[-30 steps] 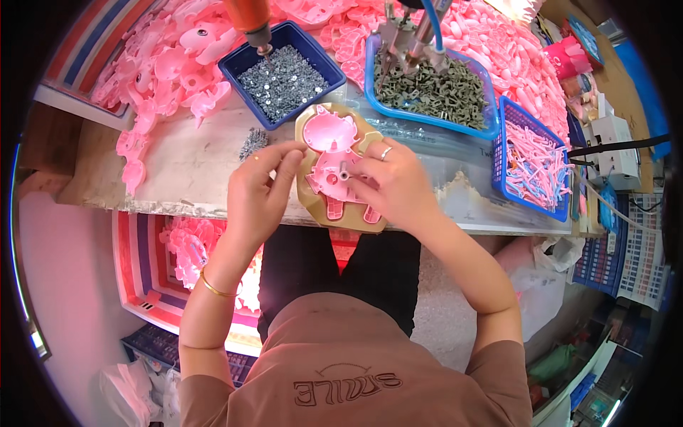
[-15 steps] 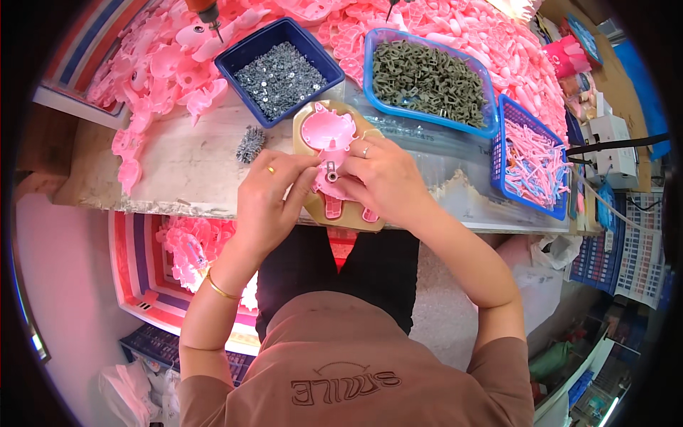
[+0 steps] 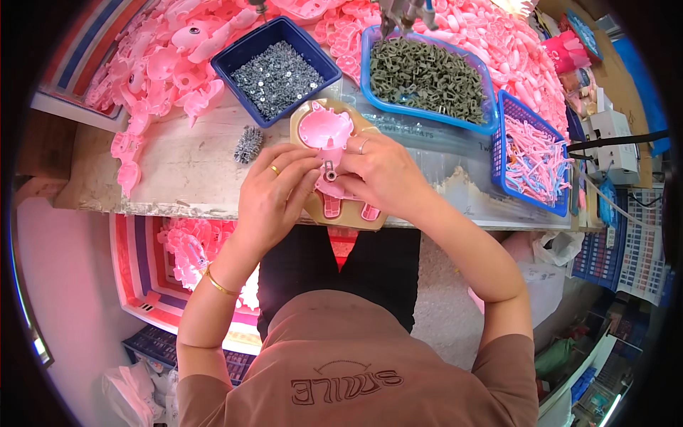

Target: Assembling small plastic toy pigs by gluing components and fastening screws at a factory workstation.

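A pink plastic toy shell half (image 3: 326, 129) lies hollow side up in a tan holding block (image 3: 302, 114) at the table's front edge. A small grey fitting with a round hole (image 3: 330, 171) sits in its middle. From the left, my left hand (image 3: 274, 185) bends its fingers and thumb together beside that fitting. My right hand (image 3: 380, 174) closes in from the other side, finger and thumb at the shell's right edge. Both sets of fingertips are partly hidden, and whatever they pinch is too small to make out.
A dark blue bin of small metal screws (image 3: 228, 60) stands beyond the block, with a loose screw pile (image 3: 248, 144) nearer. Beside it are a blue tub of dark green clips (image 3: 491, 117) and a blue basket of pink sticks (image 3: 498, 160). Metal tools (image 3: 407, 16) hang above; pink parts (image 3: 178, 71) heap behind.
Both hands stay at the shell, with only slight finger shifts. The hanging driver at top left has moved right and up, and metal tools now show lower over the green clips.
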Demonstrator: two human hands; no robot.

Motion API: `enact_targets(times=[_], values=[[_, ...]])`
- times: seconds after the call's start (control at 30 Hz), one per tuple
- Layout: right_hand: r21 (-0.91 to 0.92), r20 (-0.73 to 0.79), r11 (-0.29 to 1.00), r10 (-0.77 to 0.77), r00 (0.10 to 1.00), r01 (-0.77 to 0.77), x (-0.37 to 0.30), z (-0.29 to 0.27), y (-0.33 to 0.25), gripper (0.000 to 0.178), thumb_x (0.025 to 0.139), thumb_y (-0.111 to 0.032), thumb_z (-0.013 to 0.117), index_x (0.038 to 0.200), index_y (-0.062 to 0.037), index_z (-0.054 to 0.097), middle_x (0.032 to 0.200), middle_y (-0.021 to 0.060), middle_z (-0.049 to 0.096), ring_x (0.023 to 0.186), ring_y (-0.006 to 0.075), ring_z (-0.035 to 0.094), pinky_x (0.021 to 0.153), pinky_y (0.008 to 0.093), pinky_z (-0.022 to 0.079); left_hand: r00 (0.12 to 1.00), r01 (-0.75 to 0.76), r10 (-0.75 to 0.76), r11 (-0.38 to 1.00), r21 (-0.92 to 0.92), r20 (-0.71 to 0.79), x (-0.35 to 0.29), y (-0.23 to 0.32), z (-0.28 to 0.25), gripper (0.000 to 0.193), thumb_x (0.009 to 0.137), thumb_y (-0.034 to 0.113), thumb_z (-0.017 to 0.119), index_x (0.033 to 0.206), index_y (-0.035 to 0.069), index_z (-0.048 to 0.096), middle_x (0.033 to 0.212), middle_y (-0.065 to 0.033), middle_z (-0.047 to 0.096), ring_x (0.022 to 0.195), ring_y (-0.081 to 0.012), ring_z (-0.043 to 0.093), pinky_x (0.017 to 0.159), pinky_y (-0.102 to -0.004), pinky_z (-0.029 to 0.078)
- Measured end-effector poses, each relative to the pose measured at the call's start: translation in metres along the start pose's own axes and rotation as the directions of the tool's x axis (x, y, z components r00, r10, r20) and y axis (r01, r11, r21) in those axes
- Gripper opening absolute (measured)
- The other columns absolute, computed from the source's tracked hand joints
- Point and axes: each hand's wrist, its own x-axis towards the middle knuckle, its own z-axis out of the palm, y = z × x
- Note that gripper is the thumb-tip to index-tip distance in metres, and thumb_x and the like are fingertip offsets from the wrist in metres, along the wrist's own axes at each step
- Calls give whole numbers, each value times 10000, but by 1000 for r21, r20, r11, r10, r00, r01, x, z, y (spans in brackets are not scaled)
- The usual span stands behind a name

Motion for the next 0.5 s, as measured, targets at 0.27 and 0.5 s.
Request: enact_targets(times=[0.27, 0.5], values=[[-123, 84, 992, 30, 996, -19, 8, -4, -5, 114, 736, -130, 710, 773, -37, 655, 825, 84, 595, 853, 289, 598, 777, 402, 490, 998, -25, 26, 999, -24, 49, -2, 0, 0, 156, 831, 45, 672, 985, 34, 691, 1075, -99, 684, 1060, -311, 601, 903, -400, 489], [-79, 65, 997, -11, 998, 16, -4, -6, 0, 120, 759, -125, 692, 837, -40, 657, 836, 99, 598, 880, 298, 597, 775, 402, 491, 953, -214, 179, 969, 123, 246, -7, 0, 2, 268, 801, 112, 699, 1065, 82, 663, 1237, -62, 619, 1219, -302, 527, 1034, -452, 433]])
